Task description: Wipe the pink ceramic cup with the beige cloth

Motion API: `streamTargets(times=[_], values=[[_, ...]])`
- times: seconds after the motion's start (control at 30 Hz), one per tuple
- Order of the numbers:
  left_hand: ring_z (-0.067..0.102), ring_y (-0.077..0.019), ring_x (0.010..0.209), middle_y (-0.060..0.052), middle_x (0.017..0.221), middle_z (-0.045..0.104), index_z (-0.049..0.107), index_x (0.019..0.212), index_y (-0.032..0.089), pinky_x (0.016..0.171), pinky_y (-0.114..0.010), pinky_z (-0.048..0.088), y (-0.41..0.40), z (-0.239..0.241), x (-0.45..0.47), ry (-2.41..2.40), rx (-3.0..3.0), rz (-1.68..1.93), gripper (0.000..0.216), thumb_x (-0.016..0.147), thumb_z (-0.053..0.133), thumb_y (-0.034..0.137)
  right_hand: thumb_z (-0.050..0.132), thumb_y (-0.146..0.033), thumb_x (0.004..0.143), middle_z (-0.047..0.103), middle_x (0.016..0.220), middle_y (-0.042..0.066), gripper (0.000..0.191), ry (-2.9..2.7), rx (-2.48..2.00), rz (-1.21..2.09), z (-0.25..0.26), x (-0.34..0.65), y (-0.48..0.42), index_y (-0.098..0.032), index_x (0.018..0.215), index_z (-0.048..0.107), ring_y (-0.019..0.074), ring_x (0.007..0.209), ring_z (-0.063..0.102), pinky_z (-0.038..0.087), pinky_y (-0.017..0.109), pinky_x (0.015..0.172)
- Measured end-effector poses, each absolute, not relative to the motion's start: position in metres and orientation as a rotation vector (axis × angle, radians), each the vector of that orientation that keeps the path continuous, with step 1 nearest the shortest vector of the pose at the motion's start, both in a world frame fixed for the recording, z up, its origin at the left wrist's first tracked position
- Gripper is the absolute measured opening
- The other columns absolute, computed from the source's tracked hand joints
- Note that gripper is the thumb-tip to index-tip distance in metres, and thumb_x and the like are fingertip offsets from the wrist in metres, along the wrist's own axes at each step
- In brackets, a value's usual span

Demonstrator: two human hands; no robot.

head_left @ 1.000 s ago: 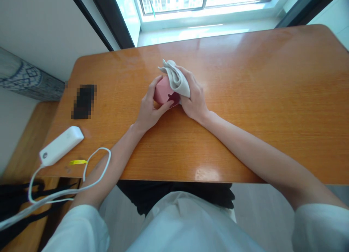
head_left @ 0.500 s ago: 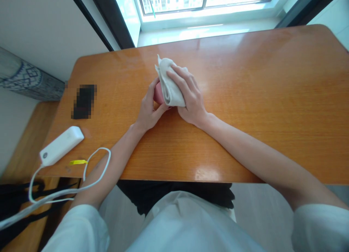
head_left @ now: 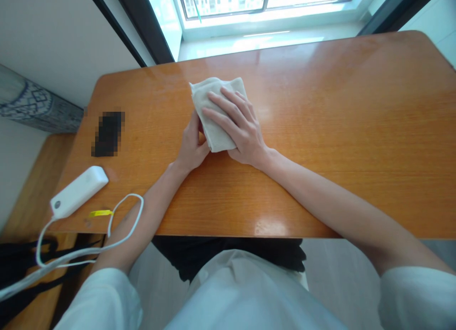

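Right hand [head_left: 245,135] lies spread flat on the folded cloth [head_left: 204,99], mid-table [head_left: 338,130]. Left hand [head_left: 188,149] curls against the cloth's left edge, its grip hidden. Wide wood stretches rightward, and a power bank [head_left: 79,191] sits near the front-left edge.

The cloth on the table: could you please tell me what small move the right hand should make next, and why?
Probably slide the right hand with the cloth a little around the object beneath. The cloth hides nearly all of it, the right hand's fingers lie spread flat on top, and the left hand grips it from the side, so it looks steady.
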State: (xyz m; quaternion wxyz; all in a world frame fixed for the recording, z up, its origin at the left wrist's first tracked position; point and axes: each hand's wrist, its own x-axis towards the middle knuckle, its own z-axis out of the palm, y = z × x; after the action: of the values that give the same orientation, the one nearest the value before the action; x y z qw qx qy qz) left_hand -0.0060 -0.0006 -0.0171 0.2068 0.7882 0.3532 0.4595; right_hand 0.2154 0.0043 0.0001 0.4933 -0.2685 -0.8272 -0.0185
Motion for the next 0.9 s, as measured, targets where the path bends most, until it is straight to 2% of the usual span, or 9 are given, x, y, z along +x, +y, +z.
streamTargets(times=[0.07,0.13,0.27,0.43,0.6,0.67,0.73,0.83,0.9], values=[[0.072,-0.0337,0.142,-0.002,0.159,0.066,0.036,0.168,0.043,0.121,-0.062,0.062,-0.001,-0.017,-0.005,1.013,2.180,1.258,0.070,0.111,0.056,0.077,0.044,-0.040,0.109,0.051,0.180,0.001,0.060,-1.999,-0.672,0.020,0.001,0.215,0.004,-0.040,0.169,0.049,0.0307,0.173,0.042,0.037,0.062,0.143],[0.067,-0.0358,0.150,-0.004,0.167,0.061,0.033,0.171,0.044,0.127,-0.063,0.059,-0.001,-0.013,-0.004,1.010,2.210,1.251,0.075,0.109,0.062,0.074,0.044,-0.044,0.110,0.052,0.179,0.001,0.059,-1.915,-0.767,0.190,-0.001,0.217,0.009,-0.041,0.168,0.048,0.0297,0.170,0.048,0.042,0.060,0.141],[0.061,-0.0388,0.158,-0.011,0.174,0.055,0.035,0.172,0.034,0.131,-0.060,0.055,-0.001,-0.007,-0.005,0.988,2.286,1.264,0.084,0.106,0.070,0.072,0.042,-0.048,0.110,0.060,0.172,0.005,0.061,-1.816,-0.874,0.360,-0.003,0.219,0.013,-0.037,0.170,0.043,0.0296,0.161,0.058,0.047,0.059,0.138],[0.070,-0.0355,0.144,-0.006,0.163,0.064,0.038,0.168,0.036,0.123,-0.059,0.062,0.000,-0.014,-0.006,0.991,2.217,1.272,0.079,0.107,0.057,0.083,0.046,-0.045,0.109,0.050,0.181,-0.004,0.059,-1.989,-0.722,0.137,0.002,0.216,0.002,-0.045,0.168,0.048,0.0303,0.176,0.039,0.034,0.063,0.145],[0.064,-0.0374,0.154,-0.008,0.172,0.057,0.034,0.171,0.035,0.131,-0.058,0.057,-0.001,-0.008,-0.005,1.023,2.273,1.246,0.084,0.106,0.067,0.076,0.041,-0.050,0.112,0.061,0.171,0.006,0.059,-1.810,-0.849,0.283,-0.002,0.218,0.011,-0.037,0.169,0.046,0.0283,0.160,0.059,0.051,0.059,0.136],[0.062,-0.0366,0.156,-0.010,0.174,0.054,0.034,0.172,0.032,0.132,-0.055,0.056,-0.001,-0.005,-0.005,1.003,2.302,1.248,0.085,0.107,0.067,0.075,0.039,-0.051,0.113,0.064,0.169,0.006,0.059,-1.797,-0.890,0.300,-0.002,0.219,0.010,-0.037,0.170,0.045,0.0285,0.157,0.062,0.052,0.060,0.135],[0.066,-0.0341,0.150,-0.009,0.169,0.058,0.035,0.170,0.028,0.128,-0.051,0.059,-0.002,-0.007,-0.006,0.999,2.301,1.257,0.084,0.108,0.062,0.077,0.042,-0.049,0.113,0.059,0.175,0.002,0.059,-1.877,-0.828,0.210,0.001,0.218,0.006,-0.041,0.171,0.045,0.0294,0.165,0.055,0.045,0.060,0.141],[0.078,-0.0281,0.126,-0.005,0.146,0.071,0.042,0.163,0.029,0.109,-0.049,0.070,-0.002,-0.011,-0.006,1.047,2.255,1.275,0.080,0.108,0.051,0.087,0.044,-0.045,0.111,0.052,0.179,-0.007,0.058,-1.968,-0.692,0.102,0.003,0.216,0.001,-0.049,0.169,0.048,0.0297,0.174,0.043,0.038,0.061,0.145],[0.077,-0.0299,0.130,-0.006,0.149,0.071,0.040,0.164,0.032,0.112,-0.053,0.069,-0.001,-0.011,-0.006,1.052,2.247,1.272,0.081,0.106,0.054,0.087,0.045,-0.044,0.109,0.053,0.179,-0.005,0.058,-1.922,-0.713,0.153,0.000,0.215,0.004,-0.046,0.167,0.050,0.0309,0.172,0.045,0.040,0.062,0.143]])
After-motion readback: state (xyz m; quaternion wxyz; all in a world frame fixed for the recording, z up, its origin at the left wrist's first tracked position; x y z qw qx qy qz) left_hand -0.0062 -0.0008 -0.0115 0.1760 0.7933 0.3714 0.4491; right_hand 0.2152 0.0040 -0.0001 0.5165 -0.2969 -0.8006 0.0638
